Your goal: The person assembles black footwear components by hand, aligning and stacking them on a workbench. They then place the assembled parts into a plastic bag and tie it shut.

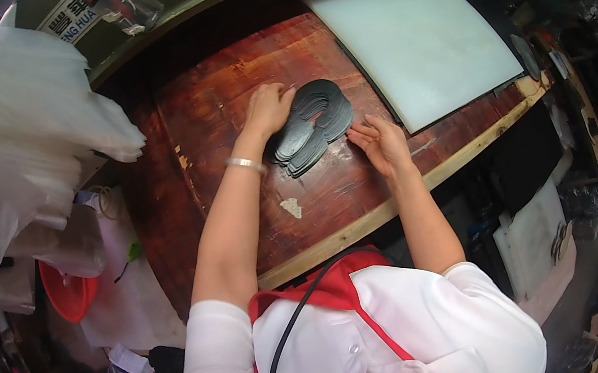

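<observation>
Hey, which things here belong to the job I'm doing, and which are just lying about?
Likely in the job:
- black pieces, stacked between your hands
- left hand and right hand, at the stack's edges
- table, under the stack

Seemingly just lying about:
- white board, untouched, though it might belong
- plastic, hanging at left
- red basin, below it

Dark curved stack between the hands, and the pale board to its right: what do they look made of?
Dark stack: possibly rubber, leather or a synthetic; thin layered edges and a smooth, slightly shiny top leave it open.
Pale board: probably plastic, judging by its even, milky white face and soft sheen.
</observation>
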Action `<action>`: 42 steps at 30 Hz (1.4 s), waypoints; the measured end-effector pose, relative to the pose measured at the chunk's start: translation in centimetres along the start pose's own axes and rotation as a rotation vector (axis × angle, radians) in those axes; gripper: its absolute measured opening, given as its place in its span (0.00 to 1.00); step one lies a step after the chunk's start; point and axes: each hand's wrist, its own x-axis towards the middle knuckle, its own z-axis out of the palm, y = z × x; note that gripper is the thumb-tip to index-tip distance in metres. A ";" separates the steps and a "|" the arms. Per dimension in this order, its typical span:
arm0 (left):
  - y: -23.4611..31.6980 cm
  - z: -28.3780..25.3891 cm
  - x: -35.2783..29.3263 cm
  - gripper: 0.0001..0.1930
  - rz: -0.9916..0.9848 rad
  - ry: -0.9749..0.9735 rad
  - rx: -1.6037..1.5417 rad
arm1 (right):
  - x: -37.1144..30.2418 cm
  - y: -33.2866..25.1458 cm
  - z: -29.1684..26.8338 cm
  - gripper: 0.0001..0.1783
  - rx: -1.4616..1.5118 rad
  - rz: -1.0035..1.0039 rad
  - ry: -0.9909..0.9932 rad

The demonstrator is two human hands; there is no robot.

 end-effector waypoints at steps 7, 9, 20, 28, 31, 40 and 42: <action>2.4 2.1 0.1 0.25 -0.026 -0.271 0.050 | 1.2 -1.5 0.5 0.21 -0.072 0.133 -0.070; 2.0 1.5 -0.3 0.28 -0.084 -0.300 0.028 | 1.2 -1.2 1.1 0.25 -0.236 0.065 -0.043; 3.2 -3.2 -14.5 0.21 0.154 0.074 -0.614 | -6.5 -5.6 9.4 0.25 -1.337 -0.306 -0.858; 2.8 -11.5 -29.5 0.24 0.282 0.438 -0.760 | -18.9 0.7 17.7 0.36 -0.807 -0.166 -1.427; 0.3 -12.8 -35.9 0.31 0.210 0.693 -0.533 | -23.4 5.6 20.0 0.30 -0.828 -0.198 -1.397; -8.3 -9.7 -68.2 0.21 -0.749 1.265 -0.302 | -37.9 28.0 26.4 0.26 -0.999 -0.082 -1.420; -8.1 -8.5 -73.4 0.19 -0.861 1.342 -0.356 | -40.3 33.0 27.3 0.22 -0.809 -0.011 -1.352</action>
